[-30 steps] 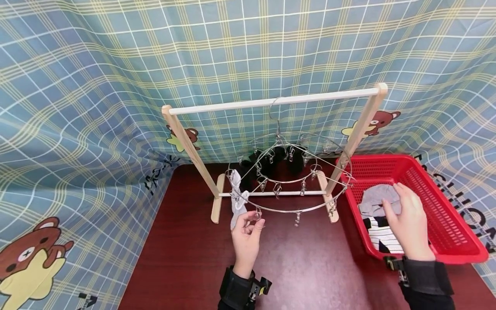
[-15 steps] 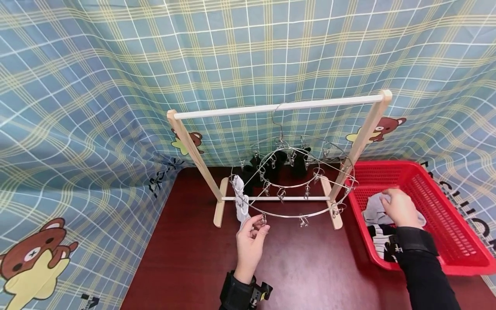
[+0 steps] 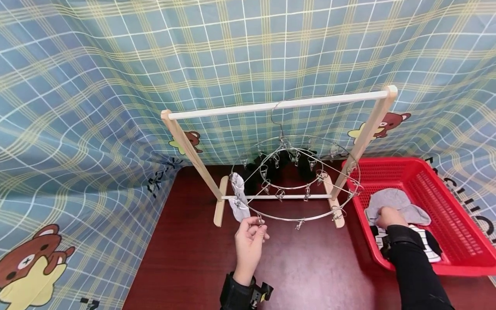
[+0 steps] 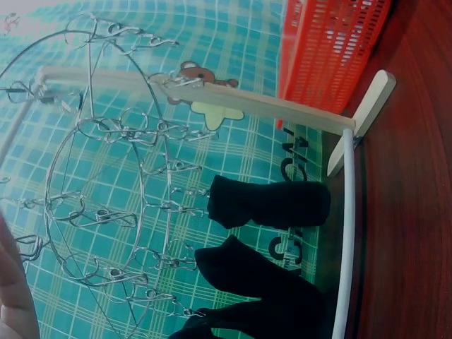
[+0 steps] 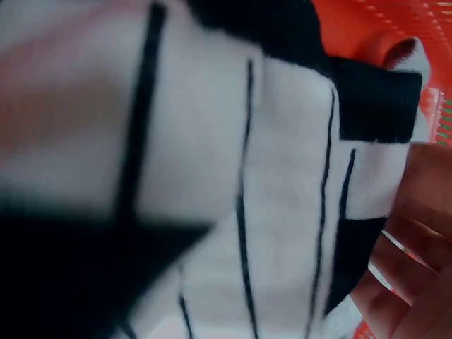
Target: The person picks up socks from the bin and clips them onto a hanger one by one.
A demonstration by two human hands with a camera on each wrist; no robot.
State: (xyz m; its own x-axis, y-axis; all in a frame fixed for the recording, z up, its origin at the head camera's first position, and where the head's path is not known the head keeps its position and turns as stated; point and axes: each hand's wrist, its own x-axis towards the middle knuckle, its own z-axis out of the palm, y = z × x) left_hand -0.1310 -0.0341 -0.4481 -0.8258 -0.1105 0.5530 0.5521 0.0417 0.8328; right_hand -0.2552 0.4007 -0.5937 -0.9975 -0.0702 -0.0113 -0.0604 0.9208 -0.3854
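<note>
My left hand [image 3: 248, 249] pinches a metal clip [image 3: 260, 221] on the front rim of a round wire sock hanger [image 3: 317, 216]. Just left of it, a white sock [image 3: 240, 209] hangs from the hanger. Several black socks [image 4: 272, 203] hang at its back. My right hand [image 3: 389, 217] is down in a red basket [image 3: 463, 224], fingers curled at the near edge of grey socks [image 3: 389, 199]. In the right wrist view its fingers [image 5: 402, 282] lie against the edge of a black-and-white striped sock [image 5: 286, 191]; I cannot tell whether they grip it.
A wooden stand with a white top bar [image 3: 279, 105] carries the hanger by its hook. Loose clips [image 3: 299, 225] dangle around both rings. The dark red table [image 3: 186, 258] lies underneath, with a plaid curtain [image 3: 193, 51] behind and at the sides.
My right hand has gone from hovering over the grey socks down among the basket's socks, its fingers curling, and the grey socks have shifted. My left hand stays at the same clip.
</note>
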